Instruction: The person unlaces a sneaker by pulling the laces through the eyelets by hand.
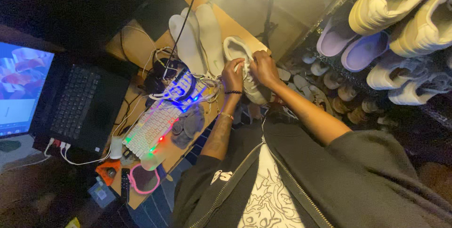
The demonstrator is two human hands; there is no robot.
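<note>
Both hands on white shoe (245, 70), mid-frame at bench (141, 44) far edge. Left hand (232, 74) fingers pinched on shoe's upper, right hand (263, 68) fingers closed round its side, prob working laces/tongue; detail too small to tell. Best kept: left anchoring, right pulling, shoe propped on bench. Tight room: two insoles (200, 37) touching on upper left, cable tangle (181, 87) and lit keyboard (153, 129) just below-left, laptop (80, 103) far left. Shoe rack (400, 30) close on right. Free space only toward body, lower centre.
</note>
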